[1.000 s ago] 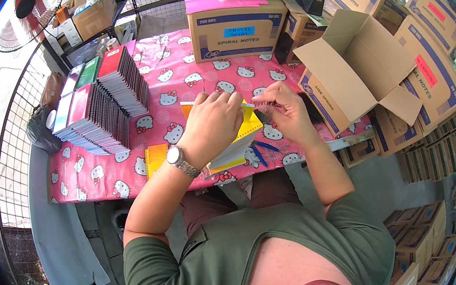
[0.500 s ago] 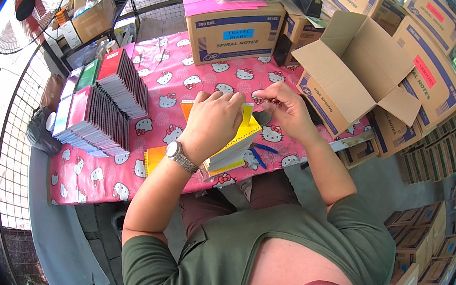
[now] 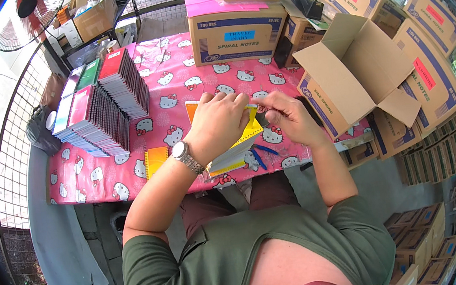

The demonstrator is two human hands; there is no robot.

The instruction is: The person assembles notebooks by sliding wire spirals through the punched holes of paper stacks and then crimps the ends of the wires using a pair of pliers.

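My left hand (image 3: 218, 120), with a wristwatch above it, curls over an orange-and-yellow notebook (image 3: 192, 110), whose ends show on both sides of the fingers. Close by on the right, my right hand (image 3: 292, 116) pinches at the notebook's right end; whatever is between its fingertips is too small to make out. Under and in front of the hands stands a stack of yellow spiral notebooks (image 3: 234, 156). A single yellow notebook (image 3: 156, 159) lies left of it, partly behind my left wrist. Blue-handled pliers (image 3: 263, 152) rest to the stack's right.
Tall stacks of spiral notebooks (image 3: 97, 118) stand on the left of the pink table (image 3: 173, 69). An open carton (image 3: 340, 83) sits at the right, with more cartons (image 3: 424, 70) beyond. A closed carton (image 3: 237, 33) and a tape dispenser (image 3: 306, 0) are at the back.
My right hand has moved left, its fingertips closer to the left hand and the notebook's end. My left hand has barely shifted.
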